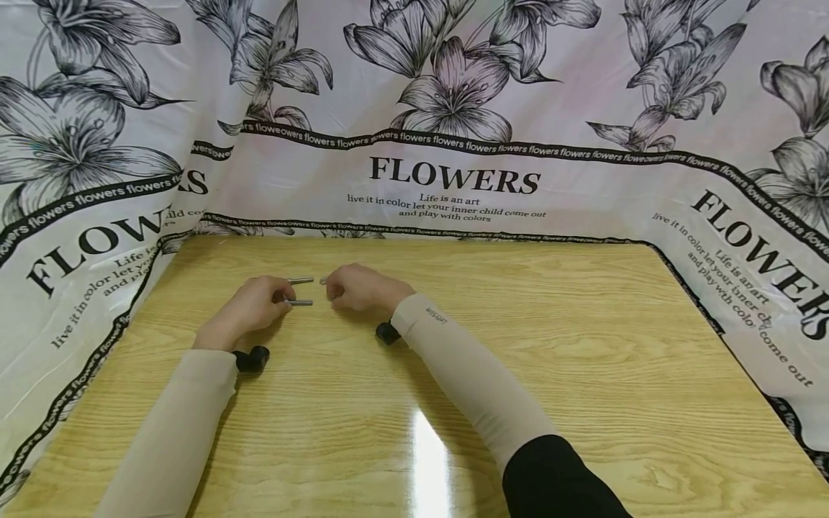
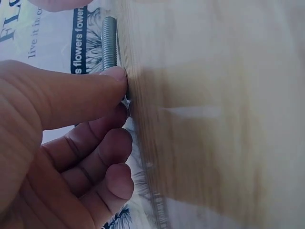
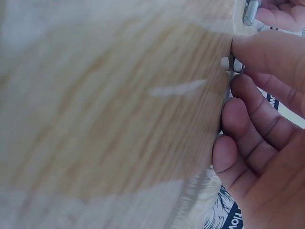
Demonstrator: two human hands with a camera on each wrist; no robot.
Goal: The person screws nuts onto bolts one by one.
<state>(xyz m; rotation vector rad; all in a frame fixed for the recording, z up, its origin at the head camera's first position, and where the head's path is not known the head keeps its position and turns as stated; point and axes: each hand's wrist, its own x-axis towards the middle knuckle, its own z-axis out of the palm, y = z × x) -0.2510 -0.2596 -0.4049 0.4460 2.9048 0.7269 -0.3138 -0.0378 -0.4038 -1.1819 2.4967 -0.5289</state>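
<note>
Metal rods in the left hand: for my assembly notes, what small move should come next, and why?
Perhaps the right hand should bring its small metal piece to the far rod: they look nearly aligned, with a narrow gap between.

L hand (image 1: 257, 302) pinching, R hand (image 1: 360, 288) ditto

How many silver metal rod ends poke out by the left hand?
2. By the left hand, one silver metal rod end is farther away, another nearer; the hand may hide others.
</note>
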